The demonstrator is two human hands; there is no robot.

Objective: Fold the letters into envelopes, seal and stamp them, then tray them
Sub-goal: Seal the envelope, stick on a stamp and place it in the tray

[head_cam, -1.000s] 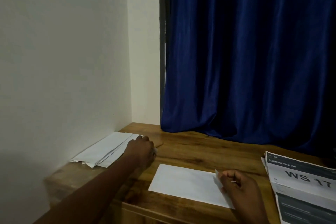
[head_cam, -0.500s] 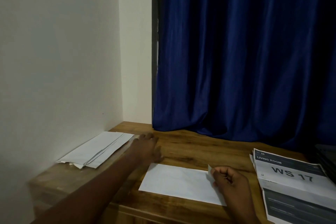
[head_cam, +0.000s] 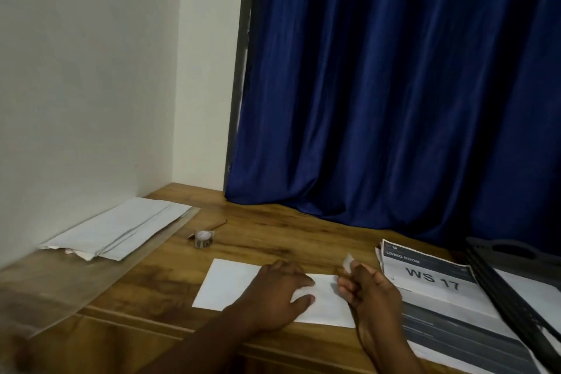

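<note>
Pinching a small stamp (head_cam: 348,261), the right hand (head_cam: 372,291) hovers by the envelope (head_cam: 230,285) on the desk (head_cam: 273,240); the left hand (head_cam: 277,291) presses it flat, fingers spread. Looks like stamping's next, then the black tray (head_cam: 516,288) at right, with more envelopes (head_cam: 121,228) stacked far left.

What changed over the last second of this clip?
The left hand left the small stamp roll by the stacked white envelopes and now presses flat on the white envelope. The right hand keeps its grip on a small stamp.
</note>
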